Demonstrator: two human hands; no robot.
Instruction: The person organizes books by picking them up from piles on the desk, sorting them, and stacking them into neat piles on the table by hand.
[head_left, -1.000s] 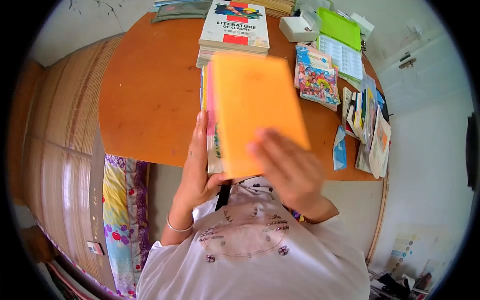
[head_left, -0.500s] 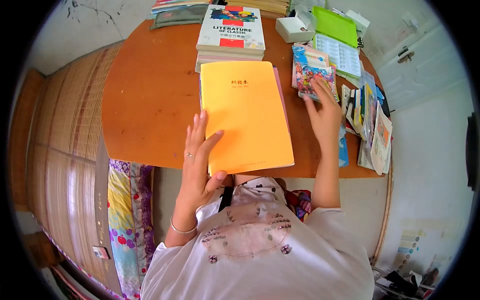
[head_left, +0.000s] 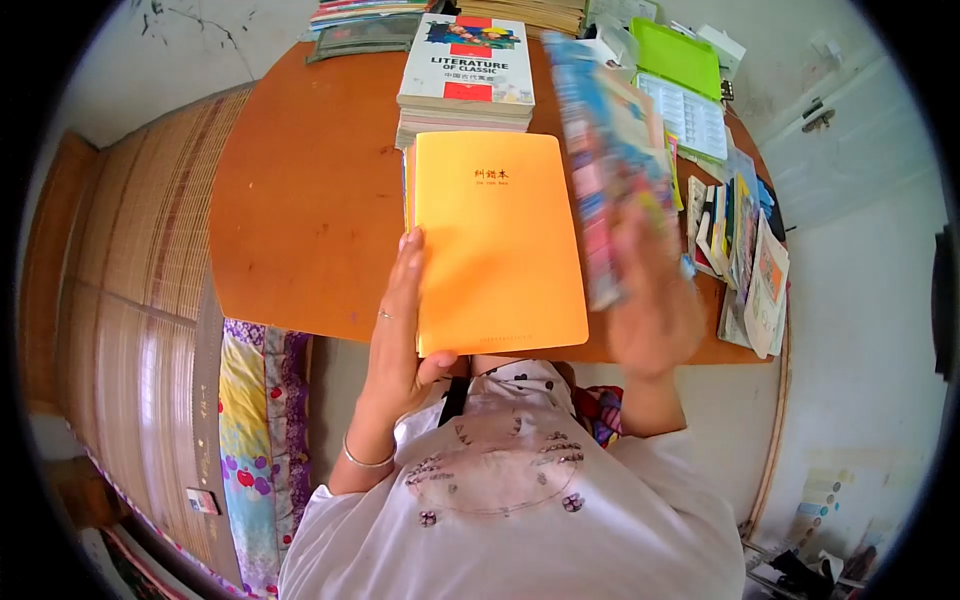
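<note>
Has the two hands well apart. Rests the left hand (head_left: pixel 398 325) against the orange notebook (head_left: pixel 500 250), fingers along the left edge, thumb spread to the lower corner. Has that notebook at the near edge of the brown table (head_left: pixel 290 200), on top of others with edges visible at the left. Grips a colourful book (head_left: pixel 612 165) in the right hand (head_left: pixel 652 310), just right of the notebook; cannot tell, through the blur, whether single or several. Has a book stack (head_left: pixel 467 75) beyond, and an open green case (head_left: pixel 680 55) farther right.
</note>
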